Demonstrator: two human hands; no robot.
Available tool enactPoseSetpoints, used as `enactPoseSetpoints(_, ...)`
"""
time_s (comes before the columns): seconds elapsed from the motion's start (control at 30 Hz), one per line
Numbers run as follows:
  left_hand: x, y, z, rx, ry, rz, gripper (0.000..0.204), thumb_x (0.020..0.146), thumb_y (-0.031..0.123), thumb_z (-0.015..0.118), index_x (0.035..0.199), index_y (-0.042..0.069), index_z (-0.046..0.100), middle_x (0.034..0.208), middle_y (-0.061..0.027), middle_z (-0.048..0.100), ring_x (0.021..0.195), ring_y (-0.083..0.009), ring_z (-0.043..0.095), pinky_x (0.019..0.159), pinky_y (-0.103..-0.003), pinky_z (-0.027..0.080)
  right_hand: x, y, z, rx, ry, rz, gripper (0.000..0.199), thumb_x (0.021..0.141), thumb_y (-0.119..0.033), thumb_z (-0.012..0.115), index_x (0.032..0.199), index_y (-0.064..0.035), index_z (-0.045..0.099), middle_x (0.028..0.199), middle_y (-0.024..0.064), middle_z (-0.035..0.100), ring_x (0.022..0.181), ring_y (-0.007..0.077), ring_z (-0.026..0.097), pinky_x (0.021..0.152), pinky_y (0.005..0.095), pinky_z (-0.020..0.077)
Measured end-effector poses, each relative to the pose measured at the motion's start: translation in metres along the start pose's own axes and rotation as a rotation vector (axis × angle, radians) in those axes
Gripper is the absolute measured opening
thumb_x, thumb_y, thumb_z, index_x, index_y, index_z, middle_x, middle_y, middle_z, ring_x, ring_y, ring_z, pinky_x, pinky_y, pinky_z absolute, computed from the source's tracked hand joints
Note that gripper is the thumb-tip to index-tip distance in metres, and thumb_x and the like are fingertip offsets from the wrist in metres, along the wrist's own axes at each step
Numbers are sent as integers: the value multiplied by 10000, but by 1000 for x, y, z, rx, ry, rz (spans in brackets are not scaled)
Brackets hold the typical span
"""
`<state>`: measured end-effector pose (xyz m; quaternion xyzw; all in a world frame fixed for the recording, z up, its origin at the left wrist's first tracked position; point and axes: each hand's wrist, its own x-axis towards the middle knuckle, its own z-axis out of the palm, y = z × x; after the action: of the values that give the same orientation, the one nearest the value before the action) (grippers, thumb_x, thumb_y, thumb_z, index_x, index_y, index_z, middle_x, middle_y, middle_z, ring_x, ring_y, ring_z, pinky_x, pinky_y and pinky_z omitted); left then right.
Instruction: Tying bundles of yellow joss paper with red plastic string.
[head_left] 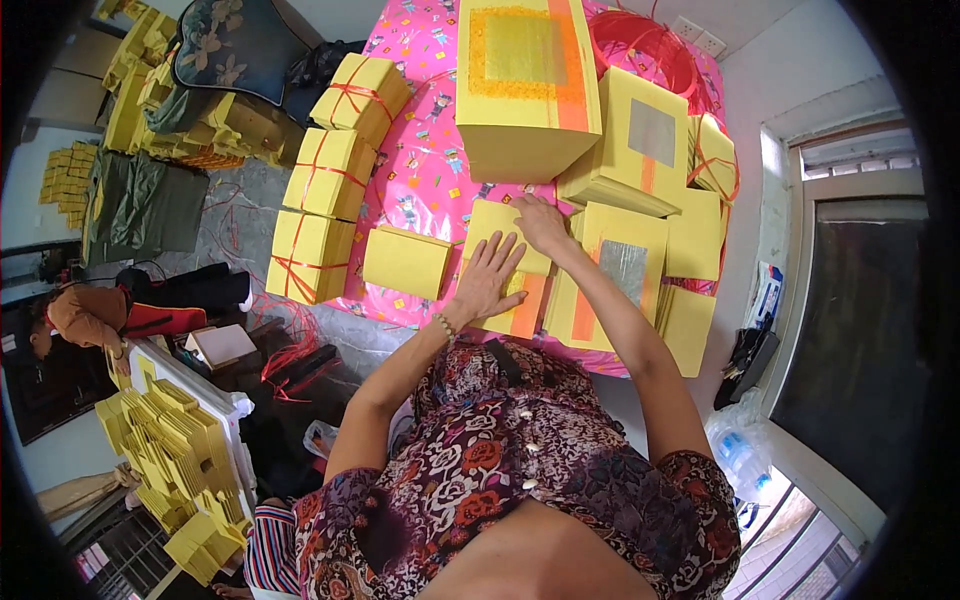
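My left hand (490, 275) lies flat, fingers spread, on a small stack of yellow paper sheets with an orange band (522, 305) at the near edge of the table. My right hand (540, 222) rests just beyond it, palm down on the far end of a yellow sheet (490, 220) of the same pile. A loose yellow paper block (405, 262) sits to the left of my hands. On the right lies a yellow stack with a silver foil square (615, 270). Neither hand grips anything.
A pink patterned cloth (430, 170) covers the table. A tall yellow stack (525, 85) stands at the back, and red-tied yellow bundles (325, 175) line the left edge. Red string (645, 45) coils far right. Another person (85, 315) crouches at the left by more yellow stacks (170, 450).
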<state>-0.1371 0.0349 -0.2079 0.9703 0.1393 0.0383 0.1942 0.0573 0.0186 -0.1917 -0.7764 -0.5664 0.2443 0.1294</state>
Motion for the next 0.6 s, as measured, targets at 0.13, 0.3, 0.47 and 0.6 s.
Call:
enactPoseSetpoints(0.13,-1,1,0,5,-13,0,901,831,634,486,1487,66,244,1543,-168,214,1419,-393,167,1156,-510,143,-12,-10,-8,-106,136,9,387,827,-161,620,1182,-16,567,1186,207,559,1131,355,538,934,438,457)
enactPoseSetpoints(0.3,-4,-1,5,34,-39,-10,920,827,643,486,1496,71,220,1549,-170,196,1428,-388,143,1158,-508,139,-52,-39,-30,-181,-256,178,330,842,-187,632,1094,21,586,1045,201,628,1012,353,615,833,449,511)
enactPoseSetpoints(0.47,1,-1,2,22,-58,3,919,841,652,473,1497,67,206,1553,-184,167,1431,-406,111,1159,-519,126,-68,-16,12,-197,-351,69,284,852,-203,631,1035,11,601,1017,183,647,957,336,643,795,444,529)
enactPoseSetpoints(0.6,-2,0,2,15,-65,1,921,842,656,463,1500,68,200,1553,-187,166,1432,-411,103,1157,-518,132,-66,-15,18,-173,-382,123,249,844,-155,645,1019,17,606,1011,188,647,974,339,635,812,437,520)
